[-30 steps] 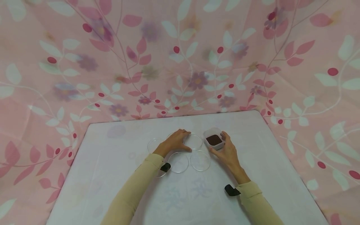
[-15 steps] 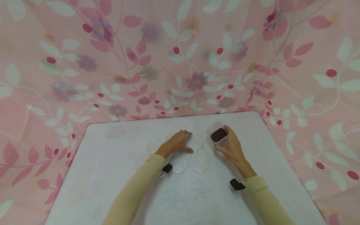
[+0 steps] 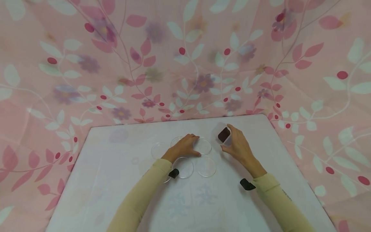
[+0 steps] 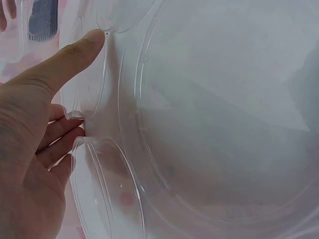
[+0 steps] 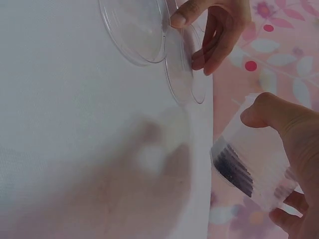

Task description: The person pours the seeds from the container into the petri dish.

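Note:
My left hand (image 3: 184,147) is at the back-right petri dish (image 3: 203,146), thumb and fingers gripping its left side. In the left wrist view, the thumb (image 4: 92,42) lies at the rim of that clear dish, with the other fingers bent behind its far edge. My right hand (image 3: 240,148) holds a small clear plastic tub (image 5: 266,154) by its sides, tilted above the table, right of the dishes. Dark brown loose material (image 3: 224,135) is inside the tub, heaped against one end. The held dish shows none of it.
Several more clear petri dishes stand close together: one front right (image 3: 205,166), one front middle (image 3: 183,167), one back left (image 3: 159,150); others lie partly behind the left arm. The white-topped table (image 3: 116,180) meets a pink floral cloth (image 3: 185,64) at its back edge.
My right hand has lifted the tub right and back, then tipped it further, the dark material shifting inside. The left hand and its dish have slid slightly to the right.

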`<action>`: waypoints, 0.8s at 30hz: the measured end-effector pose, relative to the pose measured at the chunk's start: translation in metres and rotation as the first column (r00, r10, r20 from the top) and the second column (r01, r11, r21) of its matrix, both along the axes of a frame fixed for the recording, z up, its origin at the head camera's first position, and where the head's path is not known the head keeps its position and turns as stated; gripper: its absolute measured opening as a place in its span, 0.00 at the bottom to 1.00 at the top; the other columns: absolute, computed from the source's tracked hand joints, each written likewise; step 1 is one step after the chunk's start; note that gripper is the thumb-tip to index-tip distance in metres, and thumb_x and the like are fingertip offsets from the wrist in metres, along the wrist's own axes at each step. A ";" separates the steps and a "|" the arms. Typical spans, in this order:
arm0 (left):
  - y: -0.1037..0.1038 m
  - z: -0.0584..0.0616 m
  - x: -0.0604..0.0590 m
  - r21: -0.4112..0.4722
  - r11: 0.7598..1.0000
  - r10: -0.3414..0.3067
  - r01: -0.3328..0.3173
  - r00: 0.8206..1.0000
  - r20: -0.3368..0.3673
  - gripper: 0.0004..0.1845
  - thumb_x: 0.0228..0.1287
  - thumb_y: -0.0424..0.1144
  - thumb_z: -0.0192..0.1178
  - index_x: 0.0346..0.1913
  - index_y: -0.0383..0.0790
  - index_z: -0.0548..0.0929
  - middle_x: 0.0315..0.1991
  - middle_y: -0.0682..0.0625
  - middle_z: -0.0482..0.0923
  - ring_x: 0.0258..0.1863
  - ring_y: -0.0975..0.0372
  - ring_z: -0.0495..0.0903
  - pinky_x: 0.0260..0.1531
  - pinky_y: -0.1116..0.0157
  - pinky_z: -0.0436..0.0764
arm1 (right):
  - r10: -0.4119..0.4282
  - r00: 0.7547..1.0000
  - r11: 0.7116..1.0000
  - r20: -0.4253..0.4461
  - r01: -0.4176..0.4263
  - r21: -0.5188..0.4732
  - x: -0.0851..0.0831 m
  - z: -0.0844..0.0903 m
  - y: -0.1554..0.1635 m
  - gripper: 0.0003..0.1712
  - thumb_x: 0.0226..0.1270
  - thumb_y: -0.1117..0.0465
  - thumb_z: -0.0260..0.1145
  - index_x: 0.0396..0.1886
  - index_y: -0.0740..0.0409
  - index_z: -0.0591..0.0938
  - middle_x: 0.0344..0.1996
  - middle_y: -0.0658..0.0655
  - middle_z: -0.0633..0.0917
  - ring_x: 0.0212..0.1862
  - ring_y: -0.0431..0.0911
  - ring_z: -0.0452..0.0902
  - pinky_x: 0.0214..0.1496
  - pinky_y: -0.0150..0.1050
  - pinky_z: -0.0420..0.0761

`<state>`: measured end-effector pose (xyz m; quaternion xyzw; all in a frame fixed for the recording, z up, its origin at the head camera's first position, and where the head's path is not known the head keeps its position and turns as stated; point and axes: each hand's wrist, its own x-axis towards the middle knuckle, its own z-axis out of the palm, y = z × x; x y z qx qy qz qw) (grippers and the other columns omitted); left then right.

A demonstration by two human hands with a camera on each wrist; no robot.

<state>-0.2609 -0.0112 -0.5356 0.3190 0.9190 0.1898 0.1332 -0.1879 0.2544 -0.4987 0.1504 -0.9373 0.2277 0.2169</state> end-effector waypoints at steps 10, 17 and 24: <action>0.001 0.000 0.000 -0.014 1.000 0.011 -0.011 1.000 0.020 0.48 0.48 0.60 0.74 0.71 0.43 0.69 0.65 0.47 0.72 0.65 0.57 0.70 0.70 0.60 0.68 | 0.072 0.997 0.984 -0.013 -0.069 0.162 -0.005 0.010 -0.009 0.55 0.38 0.60 0.81 0.69 0.65 0.65 0.60 0.67 0.76 0.61 0.63 0.72 0.62 0.60 0.75; 0.001 0.001 -0.001 -0.002 1.000 0.004 -0.004 1.000 0.027 0.49 0.47 0.59 0.75 0.70 0.41 0.69 0.65 0.46 0.72 0.66 0.56 0.70 0.71 0.59 0.68 | 0.077 0.997 0.970 -0.025 -0.069 0.232 -0.007 0.011 -0.014 0.55 0.36 0.61 0.82 0.68 0.62 0.66 0.62 0.65 0.76 0.62 0.62 0.72 0.64 0.58 0.74; 0.001 0.002 -0.001 0.000 1.000 0.003 -0.003 1.000 0.026 0.49 0.47 0.59 0.75 0.70 0.41 0.69 0.65 0.46 0.72 0.65 0.56 0.70 0.70 0.60 0.68 | 0.068 0.998 0.949 0.004 -0.066 0.309 -0.006 0.013 -0.020 0.56 0.38 0.60 0.82 0.70 0.60 0.66 0.65 0.64 0.74 0.64 0.62 0.70 0.64 0.60 0.73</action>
